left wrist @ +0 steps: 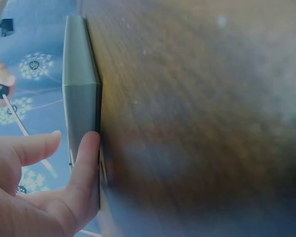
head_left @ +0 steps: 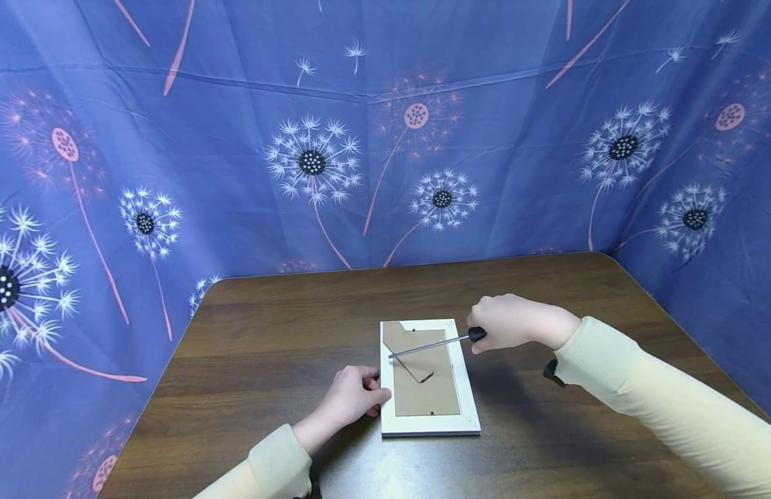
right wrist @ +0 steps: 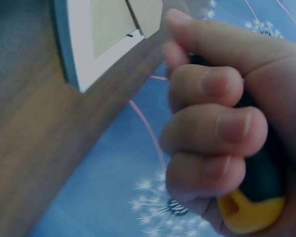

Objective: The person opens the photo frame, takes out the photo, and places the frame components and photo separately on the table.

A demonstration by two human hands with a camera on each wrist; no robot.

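A white picture frame (head_left: 463, 388) lies face down, its brown backing board (head_left: 422, 398) showing an easel-stand flap and small black tabs. In the right hand (head_left: 503, 322) is a screwdriver (head_left: 431, 345), fingers wrapped round its black-and-yellow handle (right wrist: 254, 215). The long shaft slants down to the left across the board, its tip over the board's left edge. Beside the frame's left side rests the left hand (head_left: 350, 394). One of its fingers (left wrist: 86, 158) lies along the frame's side, and the thumb (left wrist: 42, 148) is extended at the level of the back.
The frame lies on a dark brown wooden table (head_left: 267, 333) with rounded far corners. Blue cloth (head_left: 235, 138) with a dandelion print hangs behind the table and along its sides. A black device (head_left: 552, 373) sits at the right wrist.
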